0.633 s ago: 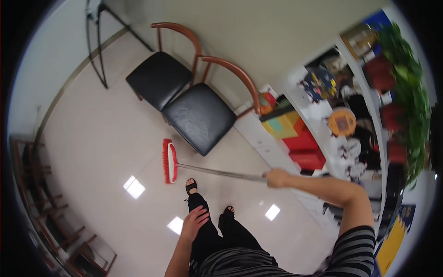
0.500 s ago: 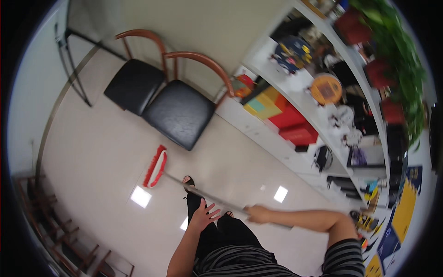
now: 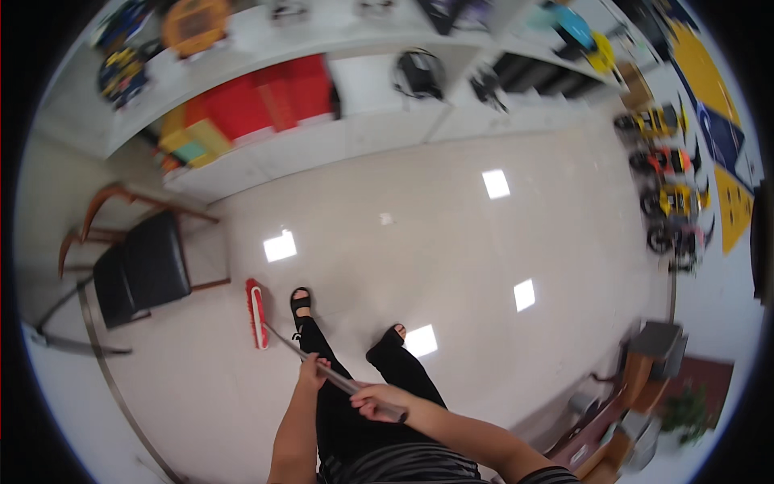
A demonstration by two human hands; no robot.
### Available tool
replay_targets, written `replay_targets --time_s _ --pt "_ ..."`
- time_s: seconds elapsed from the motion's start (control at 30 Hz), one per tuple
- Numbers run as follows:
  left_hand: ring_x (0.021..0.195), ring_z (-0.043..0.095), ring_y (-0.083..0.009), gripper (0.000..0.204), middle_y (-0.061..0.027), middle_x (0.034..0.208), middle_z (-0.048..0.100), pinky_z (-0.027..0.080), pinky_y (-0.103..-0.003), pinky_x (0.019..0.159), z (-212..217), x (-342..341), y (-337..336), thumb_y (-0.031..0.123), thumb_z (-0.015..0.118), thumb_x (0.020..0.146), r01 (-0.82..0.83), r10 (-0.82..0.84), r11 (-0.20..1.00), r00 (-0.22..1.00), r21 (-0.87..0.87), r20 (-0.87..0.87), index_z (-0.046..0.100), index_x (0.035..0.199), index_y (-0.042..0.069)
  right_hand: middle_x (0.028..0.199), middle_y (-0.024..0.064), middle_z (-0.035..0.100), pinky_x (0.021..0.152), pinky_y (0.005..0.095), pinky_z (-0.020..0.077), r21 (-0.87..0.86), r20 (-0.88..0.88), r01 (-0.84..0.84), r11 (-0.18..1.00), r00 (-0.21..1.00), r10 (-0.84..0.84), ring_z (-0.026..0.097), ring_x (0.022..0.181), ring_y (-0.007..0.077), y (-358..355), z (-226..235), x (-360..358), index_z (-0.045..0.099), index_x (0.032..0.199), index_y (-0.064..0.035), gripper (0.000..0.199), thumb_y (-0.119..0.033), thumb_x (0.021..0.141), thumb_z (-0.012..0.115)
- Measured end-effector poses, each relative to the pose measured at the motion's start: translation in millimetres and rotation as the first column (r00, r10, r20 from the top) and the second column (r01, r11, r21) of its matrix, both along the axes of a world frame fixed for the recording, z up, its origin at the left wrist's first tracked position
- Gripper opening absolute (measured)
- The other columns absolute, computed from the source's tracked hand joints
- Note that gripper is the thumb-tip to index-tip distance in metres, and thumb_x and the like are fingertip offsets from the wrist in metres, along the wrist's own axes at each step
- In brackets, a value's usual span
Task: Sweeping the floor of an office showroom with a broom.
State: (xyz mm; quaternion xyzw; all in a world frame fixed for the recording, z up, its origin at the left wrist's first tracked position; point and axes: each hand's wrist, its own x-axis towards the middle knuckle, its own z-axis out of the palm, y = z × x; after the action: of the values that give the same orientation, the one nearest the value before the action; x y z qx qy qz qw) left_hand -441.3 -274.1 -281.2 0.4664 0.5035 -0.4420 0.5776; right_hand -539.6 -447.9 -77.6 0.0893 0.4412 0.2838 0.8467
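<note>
A pale, glossy tiled floor (image 3: 451, 242) fills most of the room and mirrors several bright square ceiling lights. Along the far side runs a long white shelf unit (image 3: 339, 137) loaded with red boxes (image 3: 266, 101) and other coloured items too blurred to name. At the left stand two black-seated chairs (image 3: 141, 266) with curved wooden backs, and at the right a row of yellow and red ride-on toy vehicles (image 3: 669, 194) lines the wall. Near the right corner sits brown wooden furniture beside a small potted plant (image 3: 685, 411). The person's black-trousered legs and sandalled feet stand near the middle. A red-headed push broom (image 3: 256, 313) rests on the floor just left of the feet, its metal handle slanting back to the hands. The left hand (image 3: 310, 373) has its grip closed around the handle lower down; the right hand (image 3: 379, 401) has its grip closed around the handle's upper end.
</note>
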Motion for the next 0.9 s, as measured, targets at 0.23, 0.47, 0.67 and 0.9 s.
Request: replay_targets --time_s 0.23,0.47,0.67,0.9 --pt "0.065 0.051 -0.0191 0.004 -0.0082 0.07 0.049 0.045 -0.034 0.061 -7 -186 -292 0.007 0.047 0.074 0.465 -0.501 0.822 0.865 -0.329 -0.028 0.05 0.074 0.005 0.068 0.0036 0.043 0.034 0.0129 0.0276 -0.238 -0.086 0.332 0.913 0.929 -0.361 0.033 0.042 0.0016 -209 49 -209 0.033 0.12 -0.0096 0.044 0.002 0.079 0.046" --pt "0.051 0.04 -0.009 0.008 0.0026 0.058 0.04 0.037 -0.023 0.049 90 -263 -419 0.01 0.048 0.078 0.424 -0.668 0.575 0.737 -0.7 -0.102 0.046 0.086 0.009 0.057 0.0044 0.041 0.038 0.026 0.0348 -0.689 -0.209 -0.067 0.721 0.972 -0.108 0.04 0.04 0.0116 -235 150 -238 -0.005 0.135 -0.0117 0.077 -0.005 0.077 0.045" --pt "0.052 0.043 -0.0098 0.019 0.0027 0.059 0.042 0.039 -0.026 0.055 152 -220 -415 0.019 0.057 0.08 0.62 -0.7 0.664 0.712 -0.419 -0.055 0.047 0.092 0.009 0.053 0.0022 0.039 0.036 0.0222 0.0339 -0.44 0.073 0.32 0.839 0.944 -0.322 0.04 0.04 0.0086 -262 158 -279 -0.003 0.134 -0.0119 0.074 -0.008 0.079 0.046" --pt "0.052 0.045 -0.0174 0.015 -0.006 0.054 0.043 0.045 -0.03 0.057 3 -176 -421 0.006 0.051 0.073 0.863 -0.861 0.503 0.494 -0.051 -0.118 0.043 0.061 0.007 0.061 0.0007 0.037 0.032 0.0165 0.028 -0.007 -0.002 0.736 0.677 0.677 -0.736 0.033 0.04 0.0038 -289 10 -285 0.023 0.127 -0.0196 0.059 0.001 0.077 0.045"
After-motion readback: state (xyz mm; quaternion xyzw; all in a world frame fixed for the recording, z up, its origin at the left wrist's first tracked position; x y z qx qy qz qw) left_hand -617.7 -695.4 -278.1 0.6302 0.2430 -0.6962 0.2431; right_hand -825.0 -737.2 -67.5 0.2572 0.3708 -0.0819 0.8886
